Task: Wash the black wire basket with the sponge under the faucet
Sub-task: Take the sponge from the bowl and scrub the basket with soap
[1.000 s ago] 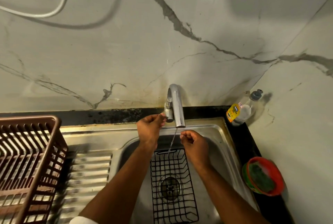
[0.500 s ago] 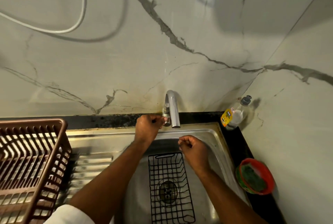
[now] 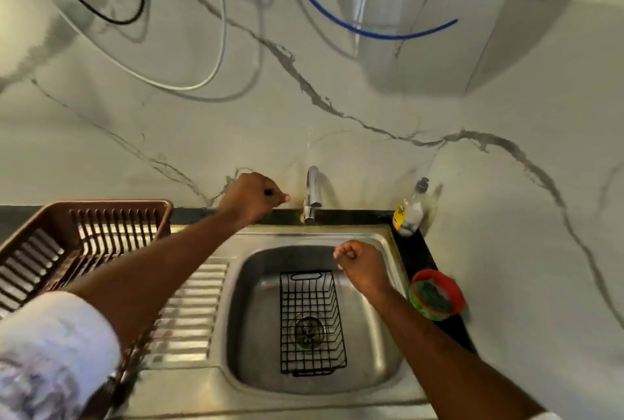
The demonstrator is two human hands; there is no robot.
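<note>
Hands: left (image 3: 251,197), right (image 3: 361,266) fisted, empty.

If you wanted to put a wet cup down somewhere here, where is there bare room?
The ribbed draining board between the brown dish rack and the sink bowl is bare, though the left forearm crosses above it. The steel front rim is bare too. The bowl holds the black wire basket; the right ledge is crowded by the soap bottle and red bowl.

Left hand (image 3: 251,198) off faucet (image 3: 312,191) — pulled leftward; water stream stopped.
</note>
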